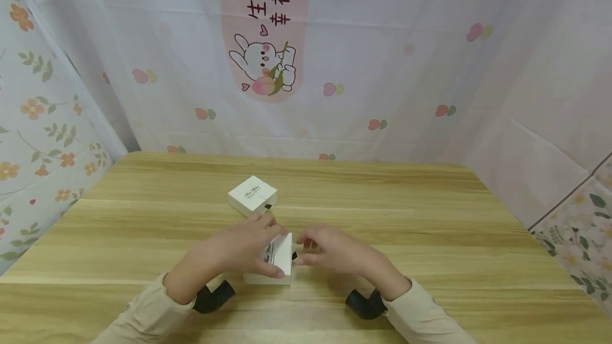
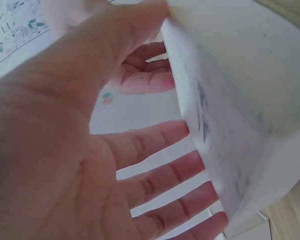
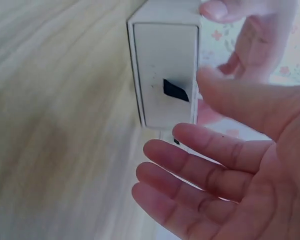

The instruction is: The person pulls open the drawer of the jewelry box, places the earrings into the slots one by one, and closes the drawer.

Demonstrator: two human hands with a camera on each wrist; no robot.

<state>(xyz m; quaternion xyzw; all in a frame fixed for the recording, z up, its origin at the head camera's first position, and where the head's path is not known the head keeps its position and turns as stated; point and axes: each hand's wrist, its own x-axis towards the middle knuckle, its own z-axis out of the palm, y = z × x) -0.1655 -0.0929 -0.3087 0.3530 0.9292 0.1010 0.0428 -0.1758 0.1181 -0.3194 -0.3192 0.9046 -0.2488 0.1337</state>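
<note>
A white drawer-style gift box (image 1: 282, 257) with dark lettering on its lid lies on the table in front of me. My left hand (image 1: 246, 246) holds it across the lid, thumb at the near edge and fingers toward the far edge. In the left wrist view the fingertips (image 2: 192, 162) meet the edge of the box. A small black pull tab (image 3: 176, 90) sticks out of the drawer front, which faces my right hand (image 1: 330, 248). That hand hovers just right of the tab, fingers loosely bent and holding nothing.
A second white box (image 1: 252, 194) with lettering and a black tab sits behind the left hand. The wooden table (image 1: 406, 206) meets a printed curtain (image 1: 382, 68) at the back. A black wrist mount (image 1: 365, 304) is under each wrist.
</note>
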